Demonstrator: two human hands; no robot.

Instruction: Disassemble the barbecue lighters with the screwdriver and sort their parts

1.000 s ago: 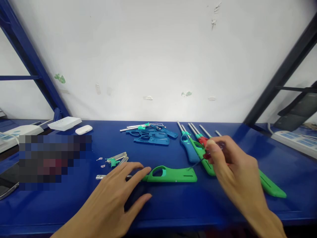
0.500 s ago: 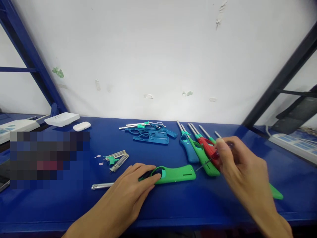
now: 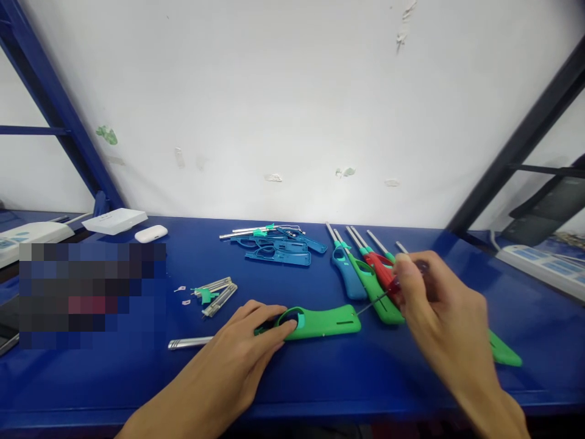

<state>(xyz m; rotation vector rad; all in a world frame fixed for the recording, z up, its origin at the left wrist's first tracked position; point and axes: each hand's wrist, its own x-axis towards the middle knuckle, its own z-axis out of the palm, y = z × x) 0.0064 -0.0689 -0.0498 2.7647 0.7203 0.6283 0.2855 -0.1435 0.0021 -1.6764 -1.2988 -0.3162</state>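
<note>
A green long-necked gas lighter (image 3: 326, 324) lies flat across the table, its metal tube pointing left. My left hand (image 3: 247, 344) is closed around it near the trigger loop and presses it to the table. In my right hand (image 3: 439, 311) is a screwdriver (image 3: 393, 285) with a dark red handle. Its thin shaft slants down to the left, and the tip is at the lighter's right end, by a small hole. Whether the tip sits inside the hole I cannot tell. Behind my right hand lie a blue lighter (image 3: 350, 277), another green lighter (image 3: 381, 299) and a red lighter (image 3: 381, 268).
Blue lighter shell halves (image 3: 278, 253) with metal tubes lie at the back. Clear fuel tanks and green pieces (image 3: 212, 296) are left of centre. A white earbud case (image 3: 151, 233), a white box (image 3: 115, 221) and a power strip (image 3: 543, 268) stand around the edges.
My right hand has moved slightly left, bringing the screwdriver tip from just off the lighter onto its right end. My left hand and the lighter have hardly moved.
</note>
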